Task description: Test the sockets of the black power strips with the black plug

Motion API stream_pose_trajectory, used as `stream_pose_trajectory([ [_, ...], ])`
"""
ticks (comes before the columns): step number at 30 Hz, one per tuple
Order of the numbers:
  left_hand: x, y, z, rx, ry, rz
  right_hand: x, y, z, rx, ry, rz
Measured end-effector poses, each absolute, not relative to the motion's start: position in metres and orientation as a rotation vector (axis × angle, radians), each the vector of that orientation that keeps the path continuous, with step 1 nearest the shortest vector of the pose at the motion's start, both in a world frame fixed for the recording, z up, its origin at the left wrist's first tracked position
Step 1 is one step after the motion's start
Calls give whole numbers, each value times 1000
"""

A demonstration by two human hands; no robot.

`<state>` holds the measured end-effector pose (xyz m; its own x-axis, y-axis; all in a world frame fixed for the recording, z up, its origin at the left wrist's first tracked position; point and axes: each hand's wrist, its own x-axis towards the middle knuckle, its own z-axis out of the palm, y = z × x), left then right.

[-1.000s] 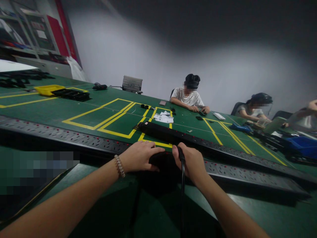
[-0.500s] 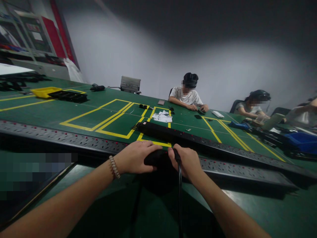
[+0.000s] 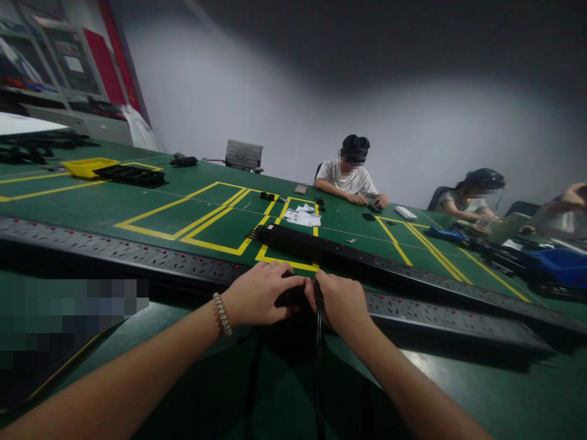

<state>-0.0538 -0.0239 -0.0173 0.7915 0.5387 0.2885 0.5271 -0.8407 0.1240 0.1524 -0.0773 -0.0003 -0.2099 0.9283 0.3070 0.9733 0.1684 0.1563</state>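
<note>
My left hand [image 3: 261,294], with a beaded bracelet at the wrist, curls around a dark rounded object [image 3: 290,295] whose kind I cannot make out. My right hand [image 3: 342,299] is closed on a black cable [image 3: 318,360], which hangs straight down toward the bottom of the view. The fingertips of both hands meet or nearly meet over the dark object. Just beyond them lies a long black metal strip [image 3: 137,249] with slots and red dots, passing behind both hands. Another such strip [image 3: 367,260] lies farther back, with several prongs at its left end.
Yellow tape rectangles [image 3: 174,235] mark the green table [image 3: 220,208]. White papers [image 3: 302,216], a yellow tray [image 3: 89,167], a black tray [image 3: 132,175] and a blue bin [image 3: 559,266] are on it. Co-workers [image 3: 348,177] sit along the far side.
My right hand has moved left with the cable, and my left hand slightly right. They are now closer together, and less of the dark object shows between them.
</note>
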Motion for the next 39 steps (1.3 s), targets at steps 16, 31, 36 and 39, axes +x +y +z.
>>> stream_pose_trajectory([
  [16, -54, -23, -16, 2990, 911, 424, 153, -77, -3, -1849, -2281, -522],
  [31, -52, -20, -18, 3011, 908, 385, 152, -78, -3, -1857, -2270, -547],
  [36, -52, -20, -20, 3042, 921, 397, 152, -80, 11, -1791, -2171, -566],
  [39, -53, -18, -22, 3063, 897, 433, 153, -81, 17, -1762, -2106, -580],
])
